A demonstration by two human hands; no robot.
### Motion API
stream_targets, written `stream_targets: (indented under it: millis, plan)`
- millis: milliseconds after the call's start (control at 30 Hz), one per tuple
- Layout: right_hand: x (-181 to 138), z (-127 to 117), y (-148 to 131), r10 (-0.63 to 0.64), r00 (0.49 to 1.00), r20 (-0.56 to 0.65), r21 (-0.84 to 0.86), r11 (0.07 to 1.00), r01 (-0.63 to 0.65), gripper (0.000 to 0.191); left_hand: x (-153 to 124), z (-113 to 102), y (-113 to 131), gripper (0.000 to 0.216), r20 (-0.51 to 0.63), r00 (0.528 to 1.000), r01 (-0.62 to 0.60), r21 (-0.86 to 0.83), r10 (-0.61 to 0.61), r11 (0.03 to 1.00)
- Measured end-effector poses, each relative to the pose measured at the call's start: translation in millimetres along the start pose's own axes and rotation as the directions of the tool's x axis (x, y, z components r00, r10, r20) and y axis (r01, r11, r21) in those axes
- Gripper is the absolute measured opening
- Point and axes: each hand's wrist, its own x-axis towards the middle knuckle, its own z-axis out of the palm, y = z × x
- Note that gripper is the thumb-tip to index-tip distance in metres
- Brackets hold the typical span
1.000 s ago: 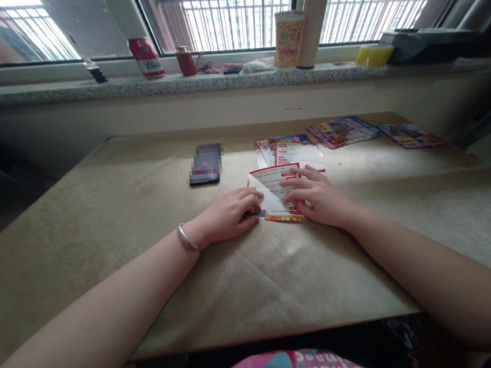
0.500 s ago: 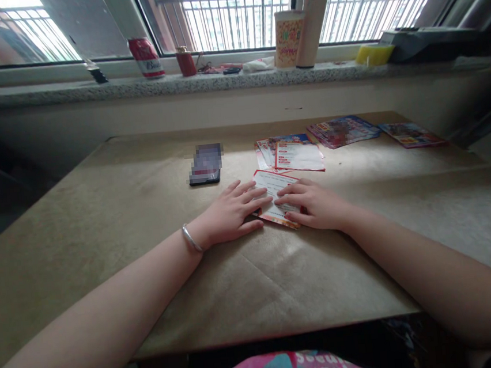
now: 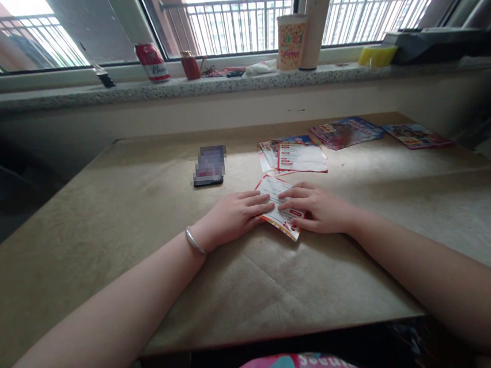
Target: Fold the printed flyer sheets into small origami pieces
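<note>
A printed paper leaflet (image 3: 281,215) with a white face and red-orange border lies turned at an angle on the table, beneath both my hands. From the left, my left hand (image 3: 240,212) rests its outstretched fingers on the leaflet's left side; its thumb is mostly hidden. My right hand (image 3: 317,207) lies across the right side, fingers spread over the print and thumb near the lower right edge. A silver bangle (image 3: 195,242) circles my left wrist.
Behind the leaflet are overlapping leaflets (image 3: 301,158), with a colourful pile (image 3: 359,129) and another printed stack (image 3: 417,134) to their right. A phone (image 3: 209,165) lies at left. A can (image 3: 152,63), a red bottle (image 3: 191,66) and a paper cup (image 3: 291,43) stand on the windowsill (image 3: 227,85).
The leaflet has turned, its lower corner now pointing more towards me. My left hand's fingers have drawn closer together and its thumb has tucked in. The right hand stays on the leaflet.
</note>
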Motion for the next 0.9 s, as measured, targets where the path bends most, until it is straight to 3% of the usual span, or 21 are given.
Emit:
stream_targets:
  millis: [267,533,767,900]
  plan:
    - [-1.8,1.3,6.7,-0.087,0.995,0.050,0.040,0.996,0.086,0.068,-1.3,-2.1,-7.5,0.039,0.085,0.995,0.060,-0.169,-0.046,0.984]
    - [-0.2,1.3,7.4,-0.054,0.998,-0.018,0.058,0.997,0.055,0.027,-2.3,-6.1,-11.9,0.040,0.148,0.988,0.069,-0.274,-0.029,0.959]
    - [-0.3,1.3,5.6,-0.074,0.994,-0.078,0.138,0.987,0.084,0.020,-3.3,-6.0,-11.8,0.041,0.145,0.989,0.044,-0.371,0.011,0.928]
    - [0.7,-0.3,0.8,-0.038,0.998,-0.054,0.256,0.965,0.051,0.023,-2.9,-8.3,-6.5,0.041,0.096,0.995,0.047,-0.435,-0.006,0.899]
